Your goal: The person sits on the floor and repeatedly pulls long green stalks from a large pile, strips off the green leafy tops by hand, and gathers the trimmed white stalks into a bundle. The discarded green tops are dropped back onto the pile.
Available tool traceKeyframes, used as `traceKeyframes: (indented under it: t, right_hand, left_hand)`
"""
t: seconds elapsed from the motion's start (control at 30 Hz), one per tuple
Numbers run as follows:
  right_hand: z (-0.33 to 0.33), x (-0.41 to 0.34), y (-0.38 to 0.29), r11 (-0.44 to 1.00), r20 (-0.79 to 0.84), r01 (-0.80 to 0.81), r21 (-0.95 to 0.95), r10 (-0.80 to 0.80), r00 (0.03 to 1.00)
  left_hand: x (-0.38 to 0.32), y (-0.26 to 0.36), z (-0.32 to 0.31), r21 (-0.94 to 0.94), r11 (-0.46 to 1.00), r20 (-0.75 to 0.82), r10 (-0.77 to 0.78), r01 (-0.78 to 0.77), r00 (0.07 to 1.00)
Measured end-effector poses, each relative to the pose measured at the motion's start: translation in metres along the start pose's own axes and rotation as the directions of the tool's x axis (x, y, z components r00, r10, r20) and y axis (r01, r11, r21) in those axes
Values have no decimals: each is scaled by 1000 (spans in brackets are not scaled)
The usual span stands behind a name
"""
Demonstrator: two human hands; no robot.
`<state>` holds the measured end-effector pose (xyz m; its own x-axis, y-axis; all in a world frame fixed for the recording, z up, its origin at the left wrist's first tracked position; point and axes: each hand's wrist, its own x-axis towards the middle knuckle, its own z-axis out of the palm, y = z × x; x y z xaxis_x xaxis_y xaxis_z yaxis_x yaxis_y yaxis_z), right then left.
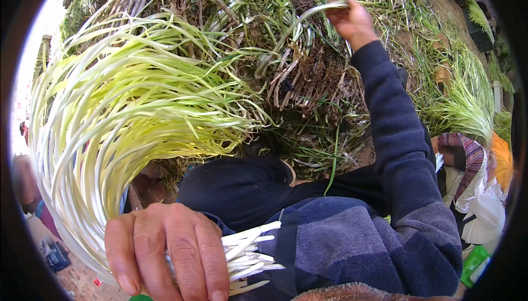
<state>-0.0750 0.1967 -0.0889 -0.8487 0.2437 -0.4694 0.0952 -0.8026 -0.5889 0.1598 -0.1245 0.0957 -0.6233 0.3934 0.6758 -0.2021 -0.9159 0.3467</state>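
Note:
Low in front of my chest, my left hand (169, 251) is closed around a thick bunch of long blanched greens (136, 107). Their white cut ends (249, 255) stick out past my fingers on the right. From the fist the pale stalks bend up and over to the left, and the yellow-green leaf tips hang to the right. My right hand (352, 22) is stretched far forward over the pile. It grips a single pale stalk (317, 9), whose lower part trails to the left and is blurred.
Below my right hand lies a heap of brown rooted stalks (313, 74). Loose green leaves (396, 24) cover the ground ahead. Another bunch of greens (470, 98) and a person in a striped sleeve (466, 156) are at the right. White plastic bags (484, 216) lie below them.

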Motion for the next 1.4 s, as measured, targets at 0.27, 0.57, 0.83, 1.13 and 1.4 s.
traceKeyframes:
  t: [0.27, 0.57, 0.83, 1.13, 1.4]
  right_hand:
    - [-37, -24, -24, 908, 175, -12, -420, 94, 980]
    - [-18, -15, 82, -215, 221, 245, -945, 131, 966]
    - [-53, -9, 57, 171, 211, 186, -968, 145, 967]
    - [-118, -20, -95, 292, 141, 158, -943, -76, 987]
    - [-170, -14, -128, 343, 100, 167, -924, -206, 974]
  left_hand:
    - [0, -9, 13, 4, 998, -90, 69, -69, 994]
    - [-6, -12, 10, 117, 990, -96, -66, 77, 993]
    - [-20, -7, 2, 97, 994, -92, -35, 44, 995]
    - [-20, -2, 2, 91, 993, -91, -65, 74, 994]
    - [-9, -20, 0, 119, 988, -147, -82, 100, 986]
